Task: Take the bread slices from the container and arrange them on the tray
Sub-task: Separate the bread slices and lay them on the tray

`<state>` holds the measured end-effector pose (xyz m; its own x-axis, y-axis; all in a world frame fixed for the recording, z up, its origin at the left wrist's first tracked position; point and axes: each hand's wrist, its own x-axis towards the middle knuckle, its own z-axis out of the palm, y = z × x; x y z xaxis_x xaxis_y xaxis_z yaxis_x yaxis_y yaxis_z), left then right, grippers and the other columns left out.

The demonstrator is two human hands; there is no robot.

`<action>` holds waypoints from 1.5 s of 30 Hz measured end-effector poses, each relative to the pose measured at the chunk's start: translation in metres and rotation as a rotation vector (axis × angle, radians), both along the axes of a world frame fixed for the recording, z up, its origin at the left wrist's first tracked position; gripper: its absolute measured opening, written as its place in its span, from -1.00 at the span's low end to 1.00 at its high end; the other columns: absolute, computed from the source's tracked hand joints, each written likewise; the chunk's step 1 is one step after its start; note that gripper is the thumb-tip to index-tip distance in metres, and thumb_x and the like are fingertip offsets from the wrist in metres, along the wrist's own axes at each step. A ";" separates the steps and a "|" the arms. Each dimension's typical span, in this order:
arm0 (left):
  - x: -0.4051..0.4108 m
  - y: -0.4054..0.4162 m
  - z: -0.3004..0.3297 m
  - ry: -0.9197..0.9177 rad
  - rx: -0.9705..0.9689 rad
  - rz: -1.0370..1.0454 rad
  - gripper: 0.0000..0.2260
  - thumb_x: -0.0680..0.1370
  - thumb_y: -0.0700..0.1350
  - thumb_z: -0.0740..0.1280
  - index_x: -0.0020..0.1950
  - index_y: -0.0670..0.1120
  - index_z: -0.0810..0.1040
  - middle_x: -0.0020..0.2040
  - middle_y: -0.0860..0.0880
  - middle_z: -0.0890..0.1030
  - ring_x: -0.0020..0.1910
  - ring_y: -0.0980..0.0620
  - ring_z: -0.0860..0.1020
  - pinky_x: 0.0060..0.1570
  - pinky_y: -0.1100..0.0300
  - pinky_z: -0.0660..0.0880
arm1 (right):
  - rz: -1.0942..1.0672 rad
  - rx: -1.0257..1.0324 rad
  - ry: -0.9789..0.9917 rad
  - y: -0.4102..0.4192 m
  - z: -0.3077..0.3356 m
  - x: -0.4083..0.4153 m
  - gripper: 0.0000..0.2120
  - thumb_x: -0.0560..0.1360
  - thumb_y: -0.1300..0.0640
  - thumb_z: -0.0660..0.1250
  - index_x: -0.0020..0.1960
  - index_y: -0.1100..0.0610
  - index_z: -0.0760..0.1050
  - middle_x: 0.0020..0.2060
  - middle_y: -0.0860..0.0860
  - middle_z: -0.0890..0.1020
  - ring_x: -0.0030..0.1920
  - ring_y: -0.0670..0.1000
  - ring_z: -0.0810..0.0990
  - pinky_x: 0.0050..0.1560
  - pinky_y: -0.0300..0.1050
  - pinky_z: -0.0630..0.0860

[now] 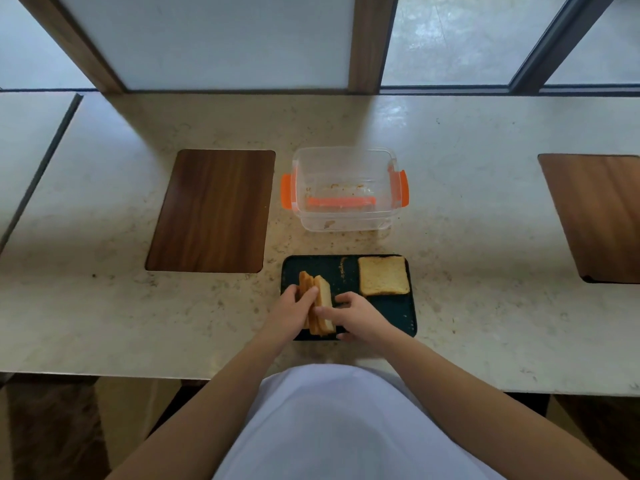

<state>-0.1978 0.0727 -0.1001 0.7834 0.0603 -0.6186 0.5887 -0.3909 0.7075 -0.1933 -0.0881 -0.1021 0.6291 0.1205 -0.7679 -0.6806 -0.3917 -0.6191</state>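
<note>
At the near edge of the bench (450, 209) sits the dark tray (398, 313), and both hands work over its near-left part. The left hand (292, 311) clamps a stack (320, 303) of bread slices standing on edge, its fingers wrapped over the top and left face. The right hand (356, 315) rests against the stack's right face, fingers loosely spread, thumb touching the outermost slice; whether it has pinched that slice free I cannot tell. One slice (382, 275) lies flat in the tray's far-right corner, with crumbs beside it on the bare tray floor.

Just beyond the tray's far edge stands the clear container (346, 161) with orange clips, holding only crumbs, so the bread is all on the tray already. A wooden inlay (211, 211) lies to the left, another (602, 216) toward the bench's right end.

The bread looks light, soft and crumbly; a hard pinch would likely dent or tear it. Best taken by the crust edges, peeling one slice off the stack and laying it flat.
</note>
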 end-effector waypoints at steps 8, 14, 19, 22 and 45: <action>-0.006 0.004 -0.006 -0.044 0.022 -0.012 -0.77 0.57 0.20 0.25 0.10 0.08 0.45 -0.04 0.01 0.59 -0.09 0.08 0.59 -0.16 0.17 0.56 | 0.052 -0.117 -0.170 -0.025 -0.003 -0.007 -0.76 0.41 -0.13 0.39 0.05 -0.15 0.47 -0.01 -0.14 0.62 -0.03 -0.11 0.63 -0.08 -0.13 0.66; -0.006 0.004 -0.008 -0.036 0.040 -0.058 -0.71 0.52 0.03 0.40 0.18 0.07 0.39 0.02 0.06 0.55 -0.02 0.09 0.56 -0.06 0.07 0.60 | 0.040 -0.183 -0.218 -0.037 0.001 -0.011 -0.77 0.53 0.02 0.41 0.14 0.08 0.58 0.00 0.05 0.69 0.01 0.07 0.68 0.08 0.13 0.68; -0.006 0.007 -0.007 -0.005 0.085 -0.044 -0.64 0.56 -0.04 0.34 0.32 -0.05 0.38 0.04 0.02 0.53 -0.03 0.08 0.53 -0.17 0.18 0.50 | -0.216 0.049 -0.050 -0.066 0.011 -0.013 -0.85 0.58 0.21 0.37 0.14 0.14 0.59 0.12 0.17 0.70 0.07 0.12 0.71 0.13 0.12 0.69; -0.005 0.006 -0.006 0.010 0.100 -0.049 -0.63 0.58 -0.04 0.32 0.36 -0.06 0.36 0.05 0.00 0.52 -0.05 0.07 0.52 -0.16 0.18 0.50 | -0.551 0.303 0.168 -0.080 0.022 -0.020 -0.76 0.57 0.33 0.35 0.23 0.23 0.48 0.18 0.27 0.66 0.15 0.18 0.70 0.02 0.05 0.71; -0.001 0.003 -0.006 0.039 0.093 -0.058 -0.54 0.60 -0.04 0.30 0.45 -0.07 0.27 0.15 -0.01 0.47 0.02 0.04 0.48 -0.13 0.15 0.43 | -1.125 0.512 0.363 -0.085 0.013 -0.063 -0.65 0.56 0.36 0.39 0.32 0.31 0.44 0.22 0.37 0.58 0.22 0.29 0.64 0.00 0.11 0.72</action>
